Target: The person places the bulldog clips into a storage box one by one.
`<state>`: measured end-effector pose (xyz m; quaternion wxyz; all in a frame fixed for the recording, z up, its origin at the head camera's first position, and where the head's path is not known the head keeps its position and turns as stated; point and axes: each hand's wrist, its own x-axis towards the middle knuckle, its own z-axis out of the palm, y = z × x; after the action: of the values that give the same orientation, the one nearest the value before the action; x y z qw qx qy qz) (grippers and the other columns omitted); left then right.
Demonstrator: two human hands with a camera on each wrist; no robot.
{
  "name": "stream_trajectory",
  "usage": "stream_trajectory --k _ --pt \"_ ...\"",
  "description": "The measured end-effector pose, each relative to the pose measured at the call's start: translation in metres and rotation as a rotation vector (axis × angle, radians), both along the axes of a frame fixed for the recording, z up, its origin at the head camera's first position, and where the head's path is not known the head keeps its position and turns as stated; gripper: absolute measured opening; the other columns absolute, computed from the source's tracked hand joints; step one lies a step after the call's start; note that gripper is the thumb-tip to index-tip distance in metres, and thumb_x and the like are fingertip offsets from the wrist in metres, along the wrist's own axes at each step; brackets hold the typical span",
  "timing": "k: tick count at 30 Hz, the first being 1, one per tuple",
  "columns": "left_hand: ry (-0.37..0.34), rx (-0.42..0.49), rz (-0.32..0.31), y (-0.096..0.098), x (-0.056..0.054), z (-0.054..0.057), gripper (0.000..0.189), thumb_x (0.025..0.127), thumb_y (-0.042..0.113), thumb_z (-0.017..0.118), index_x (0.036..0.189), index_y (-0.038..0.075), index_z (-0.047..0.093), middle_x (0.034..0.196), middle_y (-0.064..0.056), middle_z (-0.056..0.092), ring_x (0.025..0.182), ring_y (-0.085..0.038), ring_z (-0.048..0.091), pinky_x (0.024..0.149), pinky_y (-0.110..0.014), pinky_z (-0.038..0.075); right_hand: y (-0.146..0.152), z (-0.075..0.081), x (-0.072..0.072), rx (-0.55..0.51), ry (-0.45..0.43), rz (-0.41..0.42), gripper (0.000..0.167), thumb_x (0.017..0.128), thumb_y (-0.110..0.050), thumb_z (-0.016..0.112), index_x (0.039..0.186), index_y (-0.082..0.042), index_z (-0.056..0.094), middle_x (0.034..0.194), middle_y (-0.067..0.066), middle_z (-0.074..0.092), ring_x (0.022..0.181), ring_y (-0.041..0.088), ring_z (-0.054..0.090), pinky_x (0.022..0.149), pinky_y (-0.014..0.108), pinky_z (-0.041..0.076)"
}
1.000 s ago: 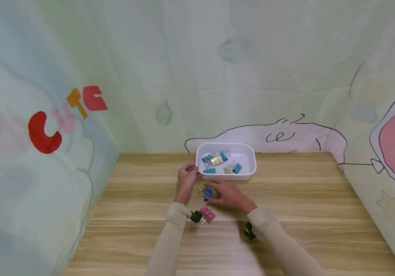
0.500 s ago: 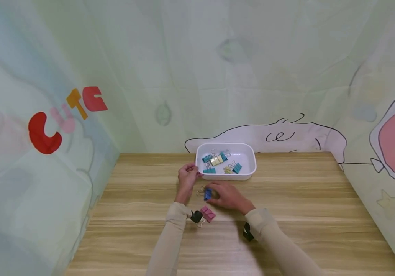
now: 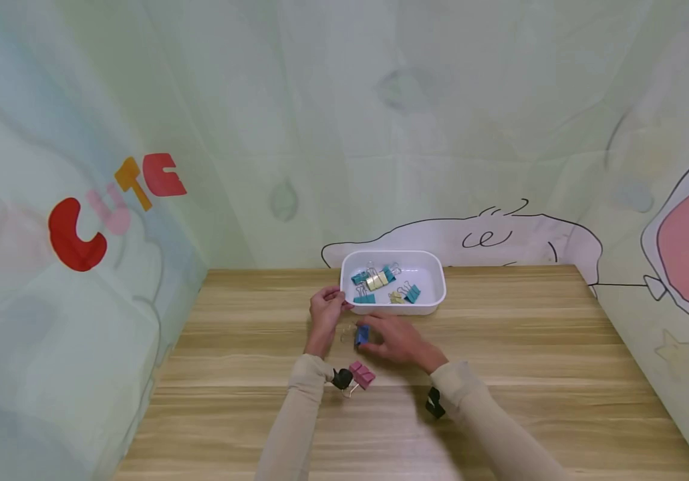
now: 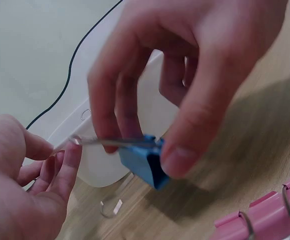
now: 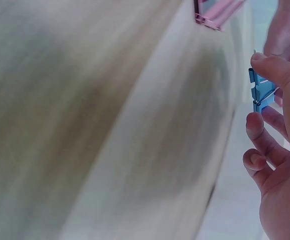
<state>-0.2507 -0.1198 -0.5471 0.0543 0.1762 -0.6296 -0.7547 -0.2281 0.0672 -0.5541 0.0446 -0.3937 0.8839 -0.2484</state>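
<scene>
A blue binder clip (image 3: 361, 336) is pinched between the thumb and fingers of my right hand (image 3: 397, 339), just in front of the white tray (image 3: 431, 308). In the left wrist view the clip (image 4: 144, 161) has its wire handles pointing toward my left hand (image 4: 30, 185). My left hand (image 3: 325, 312) grips the tray's front left corner, thumb at the rim and fingers below it. A pink binder clip (image 3: 362, 375) lies on the table beside my left wrist. The right wrist view shows the blue clip (image 5: 261, 92) between my right thumb and forefinger.
Inside the tray lie several teal binder clips (image 3: 412, 293) and yellow ones (image 3: 377, 280). The wooden table (image 3: 518, 334) ends at a printed cloth backdrop (image 3: 344, 133) behind the tray. Black straps (image 3: 434, 403) show at both wrists.
Both hands, the blue clip and the tray stay almost where they were. The whole head view shifts slightly.
</scene>
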Motion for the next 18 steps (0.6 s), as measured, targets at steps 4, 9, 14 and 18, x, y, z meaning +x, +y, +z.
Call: stream_trajectory --k 4,9,14,18 --pt "0.003 0.004 0.001 0.0 0.0 -0.001 0.027 0.099 -0.005 0.059 0.123 -0.018 0.059 0.118 -0.035 0.059 0.085 -0.028 0.067 0.076 -0.031 0.065 0.003 0.011 -0.001 -0.034 0.028 0.009 0.055 0.095 -0.029 0.079 0.143 -0.011 0.061 0.145 0.009 0.059 0.131 0.028 0.057 0.111 0.047 0.051" --pt "0.015 0.018 0.003 0.001 0.0 -0.001 0.028 0.099 -0.007 0.059 0.124 -0.02 0.057 0.119 -0.037 0.058 0.086 -0.03 0.067 0.073 -0.029 0.065 0.006 0.029 -0.005 -0.062 0.083 0.011 0.052 0.093 -0.027 0.08 0.139 -0.01 0.064 0.137 0.009 0.064 0.119 0.027 0.063 0.102 0.045 0.057" --pt "0.005 0.008 0.0 0.0 0.001 0.001 0.029 0.1 -0.005 0.058 0.125 -0.018 0.057 0.119 -0.035 0.058 0.084 -0.025 0.066 0.075 -0.029 0.065 0.012 0.048 -0.013 -0.089 0.154 -0.02 0.046 0.091 -0.028 0.082 0.13 -0.009 0.069 0.126 0.009 0.069 0.096 0.024 0.066 0.086 0.041 0.061" --pt "-0.001 -0.001 0.0 0.0 0.0 0.001 0.029 0.1 -0.006 0.059 0.126 -0.018 0.058 0.118 -0.034 0.059 0.084 -0.026 0.066 0.082 -0.037 0.066 0.019 0.064 -0.023 -0.074 0.197 -0.067 0.047 0.092 -0.034 0.08 0.131 -0.011 0.068 0.127 0.011 0.069 0.103 0.026 0.068 0.091 0.045 0.061"
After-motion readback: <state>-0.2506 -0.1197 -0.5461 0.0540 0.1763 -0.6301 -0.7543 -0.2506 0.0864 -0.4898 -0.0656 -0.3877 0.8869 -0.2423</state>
